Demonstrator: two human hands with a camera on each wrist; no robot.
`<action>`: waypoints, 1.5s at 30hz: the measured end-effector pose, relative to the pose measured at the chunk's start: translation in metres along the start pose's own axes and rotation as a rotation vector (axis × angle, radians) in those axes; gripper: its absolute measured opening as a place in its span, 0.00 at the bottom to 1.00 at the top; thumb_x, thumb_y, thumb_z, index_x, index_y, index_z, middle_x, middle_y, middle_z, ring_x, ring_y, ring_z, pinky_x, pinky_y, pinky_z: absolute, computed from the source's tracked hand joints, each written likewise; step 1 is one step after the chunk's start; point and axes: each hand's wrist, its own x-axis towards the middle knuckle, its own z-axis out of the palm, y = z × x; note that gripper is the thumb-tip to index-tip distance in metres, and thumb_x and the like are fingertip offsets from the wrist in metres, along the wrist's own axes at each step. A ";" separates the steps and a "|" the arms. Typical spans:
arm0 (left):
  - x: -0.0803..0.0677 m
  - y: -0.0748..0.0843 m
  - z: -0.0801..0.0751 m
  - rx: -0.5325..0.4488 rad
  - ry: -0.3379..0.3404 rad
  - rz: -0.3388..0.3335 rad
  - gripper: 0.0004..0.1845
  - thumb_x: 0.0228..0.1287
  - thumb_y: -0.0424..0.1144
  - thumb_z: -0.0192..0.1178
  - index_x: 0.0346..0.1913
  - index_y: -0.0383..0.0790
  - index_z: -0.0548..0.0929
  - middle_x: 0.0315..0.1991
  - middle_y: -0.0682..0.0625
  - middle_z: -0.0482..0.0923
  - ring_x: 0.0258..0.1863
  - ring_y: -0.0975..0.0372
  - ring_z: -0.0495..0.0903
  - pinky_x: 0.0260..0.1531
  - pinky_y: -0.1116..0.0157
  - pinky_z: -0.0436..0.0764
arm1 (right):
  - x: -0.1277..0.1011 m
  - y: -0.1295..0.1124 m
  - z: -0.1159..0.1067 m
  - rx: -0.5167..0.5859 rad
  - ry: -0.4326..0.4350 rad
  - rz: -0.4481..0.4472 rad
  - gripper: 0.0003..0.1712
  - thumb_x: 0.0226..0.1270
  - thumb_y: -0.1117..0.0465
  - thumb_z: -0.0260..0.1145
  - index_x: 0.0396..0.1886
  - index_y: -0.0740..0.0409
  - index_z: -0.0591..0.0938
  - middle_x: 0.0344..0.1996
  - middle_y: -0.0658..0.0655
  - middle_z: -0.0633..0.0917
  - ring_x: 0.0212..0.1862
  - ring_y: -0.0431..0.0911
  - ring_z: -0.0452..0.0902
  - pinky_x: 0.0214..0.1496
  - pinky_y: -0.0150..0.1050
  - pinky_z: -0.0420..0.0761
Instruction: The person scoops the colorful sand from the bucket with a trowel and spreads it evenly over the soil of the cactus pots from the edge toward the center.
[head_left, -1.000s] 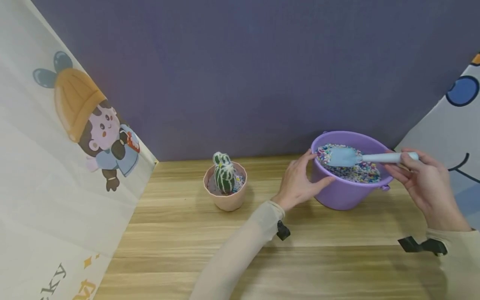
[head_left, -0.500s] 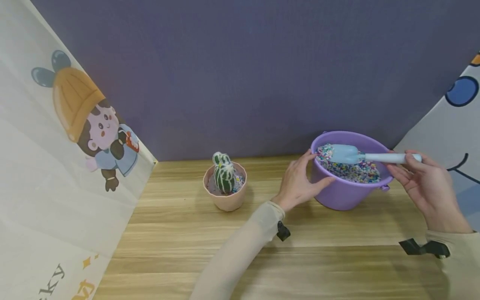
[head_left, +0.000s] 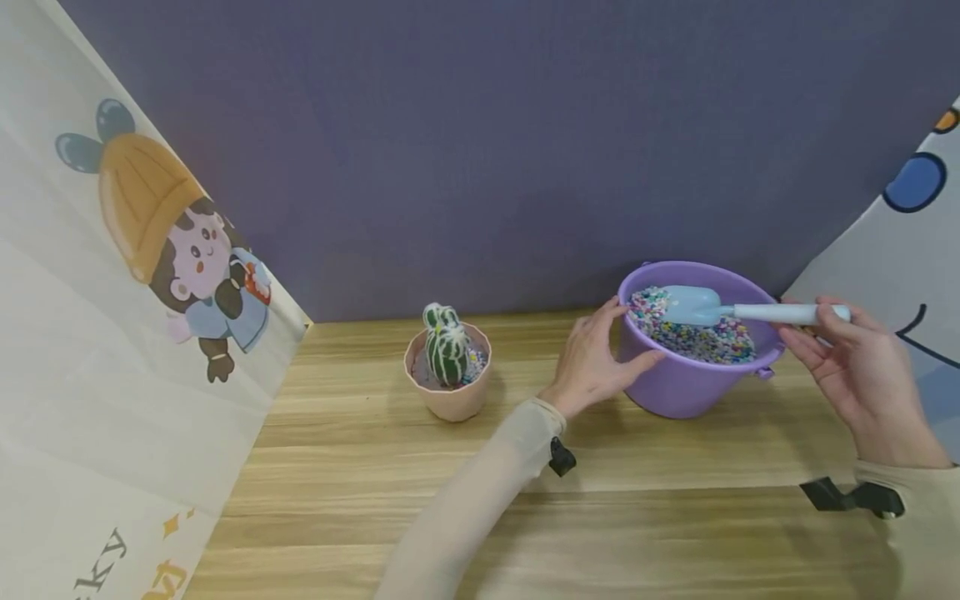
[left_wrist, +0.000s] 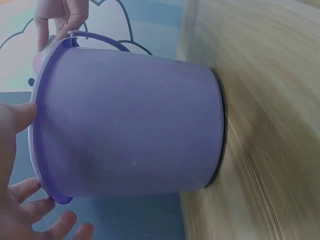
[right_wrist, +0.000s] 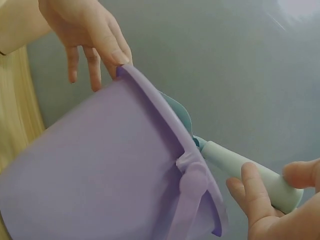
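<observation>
The right hand (head_left: pixel 855 371) pinches the end of a pale blue scoop's (head_left: pixel 738 310) handle, its fingers (right_wrist: pixel 252 192) curled over the top and the thumb pressing from the far side. The scoop lies nearly level across the rim of a purple bucket (head_left: pixel 686 383), its blade resting on the coloured gravel (head_left: pixel 693 337) that fills the bucket. In the right wrist view the handle (right_wrist: pixel 240 167) crosses the rim just above the bucket's side lug (right_wrist: pixel 192 180).

The left hand (head_left: pixel 596 362) steadies the bucket from its left side: the fingers (head_left: pixel 611 312) are fairly straight and spread against the wall, the thumb (head_left: pixel 645 362) lies along the front of the wall, and one fingertip sits at the rim. They press rather than wrap around it. In the left wrist view the bucket wall (left_wrist: pixel 130 125) fills most of the frame and its base meets the wooden worktop (left_wrist: pixel 265 125).

The bucket stands on the worktop (head_left: pixel 525 500) toward its back right, near the dark purple backdrop (head_left: pixel 487 150). To its left, apart from the left hand, stands a small pink pot (head_left: pixel 448 392) holding 1 green, white-striped cactus (head_left: pixel 446 343). A cartoon-printed cloth panel (head_left: pixel 112 333) hangs at the left and another (head_left: pixel 911 242) at the right.
</observation>
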 end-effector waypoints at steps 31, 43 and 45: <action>-0.029 -0.040 -0.038 -0.061 0.058 -0.037 0.41 0.67 0.63 0.69 0.77 0.51 0.72 0.82 0.53 0.65 0.81 0.57 0.66 0.80 0.52 0.69 | -0.009 0.019 0.021 0.190 -0.101 0.119 0.13 0.87 0.70 0.46 0.53 0.70 0.77 0.49 0.68 0.86 0.51 0.62 0.91 0.57 0.50 0.91; -0.049 -0.046 -0.058 -0.073 0.048 -0.032 0.35 0.70 0.63 0.64 0.76 0.56 0.73 0.80 0.54 0.68 0.79 0.57 0.68 0.79 0.48 0.70 | -0.011 0.038 0.035 0.180 -0.147 0.111 0.13 0.86 0.71 0.45 0.53 0.70 0.77 0.54 0.71 0.89 0.53 0.62 0.90 0.56 0.50 0.91; -0.052 -0.047 -0.062 -0.076 0.048 -0.028 0.35 0.71 0.63 0.64 0.76 0.56 0.73 0.79 0.55 0.69 0.78 0.58 0.69 0.78 0.48 0.71 | -0.010 0.041 0.038 0.179 -0.152 0.110 0.13 0.86 0.72 0.45 0.53 0.70 0.77 0.54 0.72 0.89 0.53 0.62 0.90 0.56 0.50 0.91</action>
